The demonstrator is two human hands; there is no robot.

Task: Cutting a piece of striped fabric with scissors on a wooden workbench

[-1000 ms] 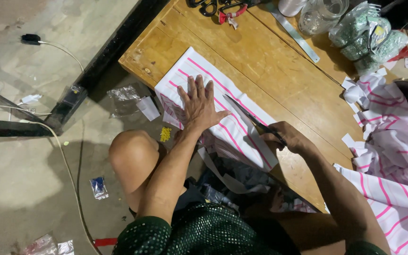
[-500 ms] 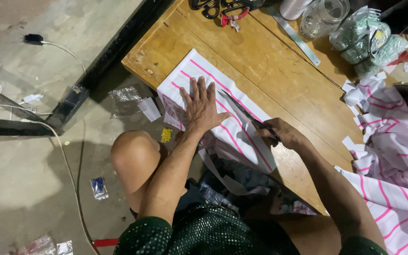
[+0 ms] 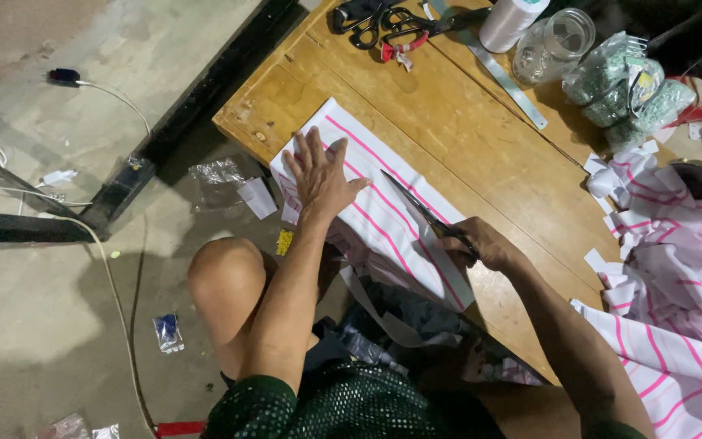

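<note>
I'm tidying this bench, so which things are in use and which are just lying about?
In use:
left hand flat on white pink-striped fabric piece
right hand holding dark long-bladed scissors

Lying about:
clear glass jar
pale thread cone
metal ruler
spare scissors

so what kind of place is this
Likely a small tailoring or sewing workshop: a low wooden table bears pink-striped white fabric being cut with scissors, with a thread spool and a heap of striped offcuts nearby.

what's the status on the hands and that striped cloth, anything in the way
Left hand flat on the striped cloth, pinning it to the wooden table. Right hand shut on scissors, blades on the cloth. Cut path unobstructed; fabric pile off to the right.
</note>
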